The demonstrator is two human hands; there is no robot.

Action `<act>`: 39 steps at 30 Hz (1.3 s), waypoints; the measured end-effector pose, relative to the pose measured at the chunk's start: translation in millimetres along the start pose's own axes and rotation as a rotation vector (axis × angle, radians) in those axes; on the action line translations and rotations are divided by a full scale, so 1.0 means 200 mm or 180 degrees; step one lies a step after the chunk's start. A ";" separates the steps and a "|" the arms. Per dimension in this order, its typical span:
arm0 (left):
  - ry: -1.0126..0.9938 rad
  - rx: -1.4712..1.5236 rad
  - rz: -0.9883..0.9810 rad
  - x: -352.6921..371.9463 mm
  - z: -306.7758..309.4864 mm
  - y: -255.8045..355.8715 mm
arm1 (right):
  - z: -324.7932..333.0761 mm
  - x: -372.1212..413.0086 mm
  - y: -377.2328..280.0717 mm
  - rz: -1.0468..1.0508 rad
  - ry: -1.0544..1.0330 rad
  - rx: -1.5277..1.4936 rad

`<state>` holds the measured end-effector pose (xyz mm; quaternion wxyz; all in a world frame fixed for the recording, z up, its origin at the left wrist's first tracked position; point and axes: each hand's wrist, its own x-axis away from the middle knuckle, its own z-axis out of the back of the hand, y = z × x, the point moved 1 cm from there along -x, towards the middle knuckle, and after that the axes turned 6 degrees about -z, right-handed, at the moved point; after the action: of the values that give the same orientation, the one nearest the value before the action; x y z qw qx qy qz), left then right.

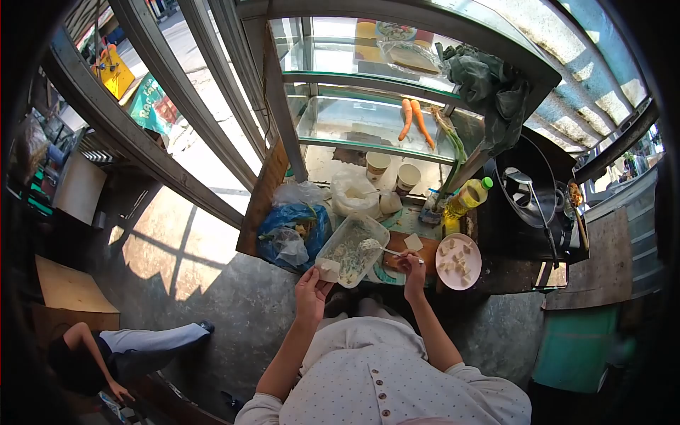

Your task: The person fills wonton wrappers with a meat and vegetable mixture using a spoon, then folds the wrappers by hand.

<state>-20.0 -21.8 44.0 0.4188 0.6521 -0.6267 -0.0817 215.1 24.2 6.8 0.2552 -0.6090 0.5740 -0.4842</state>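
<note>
My left hand (309, 292) is closed on a pale square wrapper (327, 270), held at the left edge of a clear plastic container (368, 273). Whitish, green-flecked filling coats the container's inside. In my right hand (411, 273) is a metal spoon (394, 252), its bowl heaped with the filling over the container's right side. Another pale square wrapper (413, 242) lies flat on a wooden board (401, 264). To the right of that hand, a pink plate (448, 282) bears several small, pale, dumpling-like pieces.
A blue plastic bag (319, 236) and a white bag (352, 197) crowd the counter's left. Paper cups (408, 177) stand behind. A yellow oil bottle (466, 200) is near the plate; a large wok (525, 180) sits right. Carrots (422, 125) lie on a glass shelf. A person (92, 354) sits lower left.
</note>
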 end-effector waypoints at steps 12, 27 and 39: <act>-0.0043 -0.1144 -0.0093 -0.07 0.24 -0.09 | -0.23 -0.08 0.13 0.1826 -0.1048 0.3722; -0.1159 -0.3494 -0.0510 -0.13 0.37 -0.33 | -0.17 -0.09 0.18 0.1810 -0.1426 0.3668; -0.1069 -0.3550 -0.0647 -0.12 0.37 -0.34 | -0.10 -0.13 0.30 0.0391 -0.0429 0.2663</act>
<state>-20.9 -42.1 -57.7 0.5835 0.3683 -0.4811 -0.5407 173.3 40.6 -44.6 0.5456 -0.4480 0.3455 -0.6183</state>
